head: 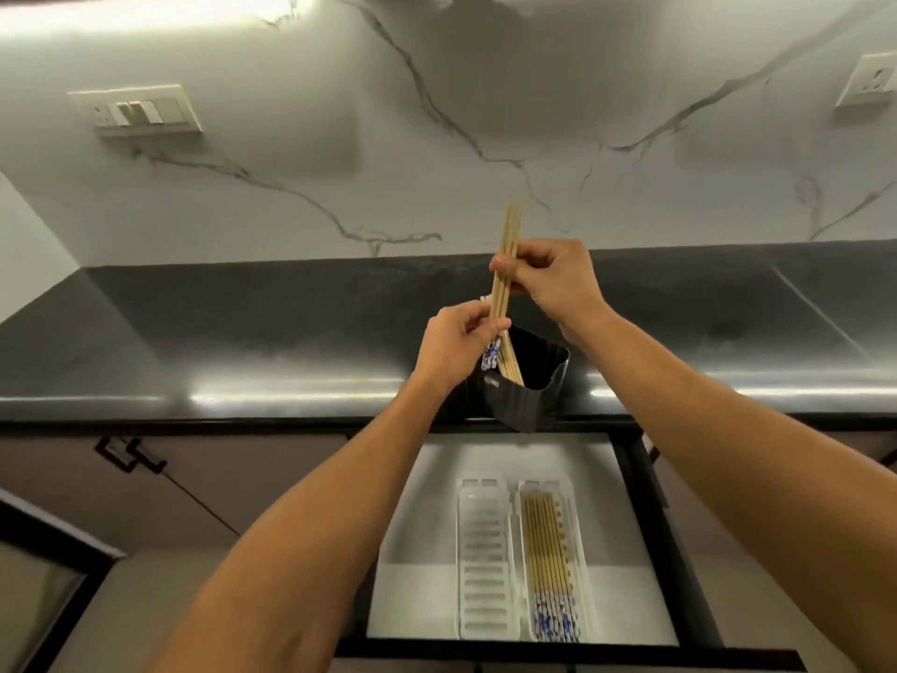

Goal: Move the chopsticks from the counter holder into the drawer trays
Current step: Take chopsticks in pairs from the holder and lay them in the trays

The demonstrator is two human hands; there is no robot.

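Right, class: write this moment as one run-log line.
left hand: pinches chopstick bundle low | right hand: grips it higher | bundle tips: inside black holder | right tray: holds chopsticks | left tray: no chopsticks

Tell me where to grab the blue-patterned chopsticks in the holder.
Pinch the patterned chopsticks by their upper ends, coming from above: they stand nearly upright, tops clear of the rim of the holder, whose walls hide the lower ends.

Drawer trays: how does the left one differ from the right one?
The left tray is empty; the right tray holds a row of chopsticks, patterned ends nearest. The left tray's slotted floor shows fully; the right tray's is mostly covered. Both are clear, long and lie side by side.
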